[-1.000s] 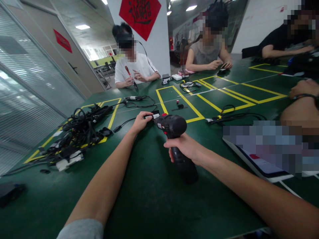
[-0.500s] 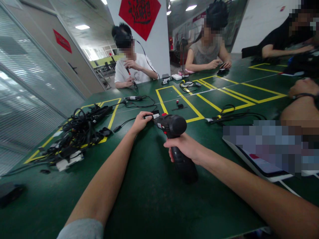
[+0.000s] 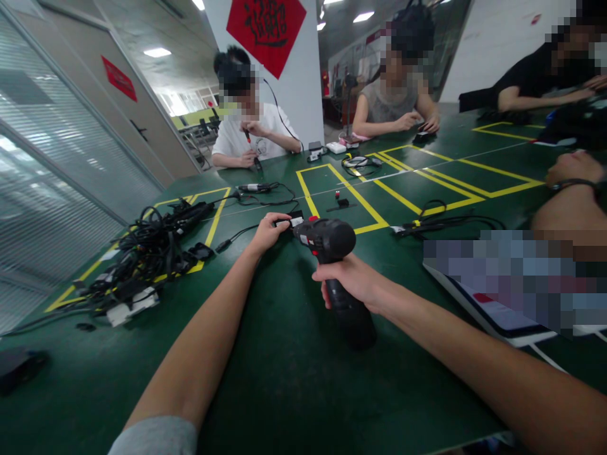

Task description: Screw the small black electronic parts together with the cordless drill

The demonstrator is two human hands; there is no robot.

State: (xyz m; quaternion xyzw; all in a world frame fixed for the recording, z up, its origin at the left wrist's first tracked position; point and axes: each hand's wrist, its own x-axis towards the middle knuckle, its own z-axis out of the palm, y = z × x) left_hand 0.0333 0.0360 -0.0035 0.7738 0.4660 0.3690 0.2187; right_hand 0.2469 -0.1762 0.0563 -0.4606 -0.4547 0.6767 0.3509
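My right hand (image 3: 353,281) is wrapped round the handle of a black cordless drill (image 3: 332,239) with red details. The drill's front end points away from me, toward a small black box with a white label (image 3: 296,219). My left hand (image 3: 270,232) grips this box at its left side, on the green table. A black cable (image 3: 244,234) runs from near the left hand toward the pile on the left. The drill's body hides its tip, so whether it touches the box cannot be made out.
A tangled heap of black cables and adapters (image 3: 156,246) lies left. Yellow tape (image 3: 351,189) marks rectangles on the green table (image 3: 284,379). Small black and red parts (image 3: 342,202) lie beyond the drill. A tablet-like device (image 3: 502,309) is at right. Several people sit around the table.
My hands, the drill and the box stay in place. Across the table, the person in white has shifted slightly, lowering a hand on a red and black tool.
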